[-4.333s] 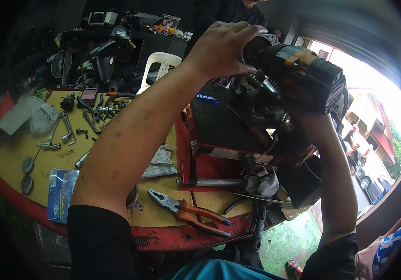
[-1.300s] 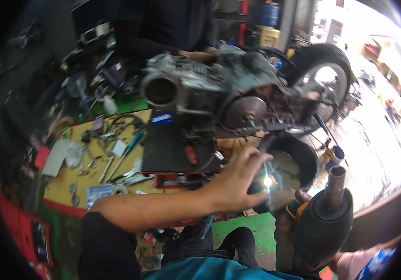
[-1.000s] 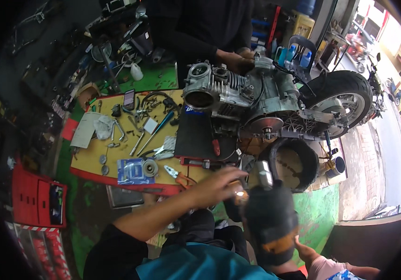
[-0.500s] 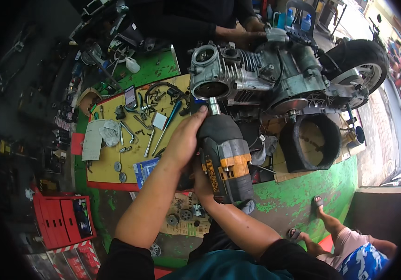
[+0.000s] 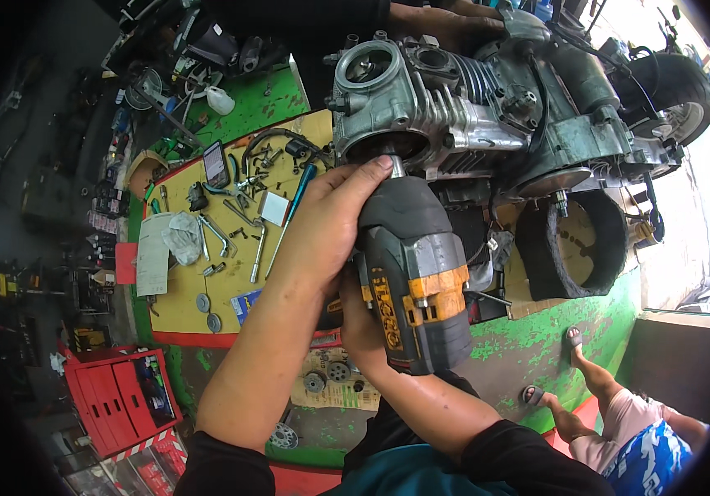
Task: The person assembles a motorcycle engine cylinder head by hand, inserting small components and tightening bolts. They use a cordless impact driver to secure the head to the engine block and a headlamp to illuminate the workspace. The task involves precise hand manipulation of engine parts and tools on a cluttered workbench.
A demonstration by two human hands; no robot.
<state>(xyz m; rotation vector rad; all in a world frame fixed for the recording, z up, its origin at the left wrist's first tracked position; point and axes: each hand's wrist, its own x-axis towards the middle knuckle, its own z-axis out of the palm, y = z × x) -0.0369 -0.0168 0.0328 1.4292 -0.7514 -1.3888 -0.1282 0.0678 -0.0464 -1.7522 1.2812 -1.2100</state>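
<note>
One cordless impact wrench (image 5: 417, 273) presses its nose against one scooter engine (image 5: 462, 107). Left hand (image 5: 326, 227) wraps its head; right hand (image 5: 363, 318) clenches the grip below.

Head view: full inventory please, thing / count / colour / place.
impact wrench: 1, dark grey and orange, centre, nose at the engine
engine: 1, silver-grey, top centre, a wheel at its right end
wheel: 1, black tyre, top right
yellow board: 1, red-edged, left of centre, strewn with wrenches, bolts, a rag
screwdriver: 1, blue, on the board
red tool chest: 1, lower left
black ring cover: 1, right of the wrench
green floor: paint worn, lower right
co-worker's hands: on the engine, top edge
left hand: over the wrench's head
right hand: on its grip, mostly hidden
</note>
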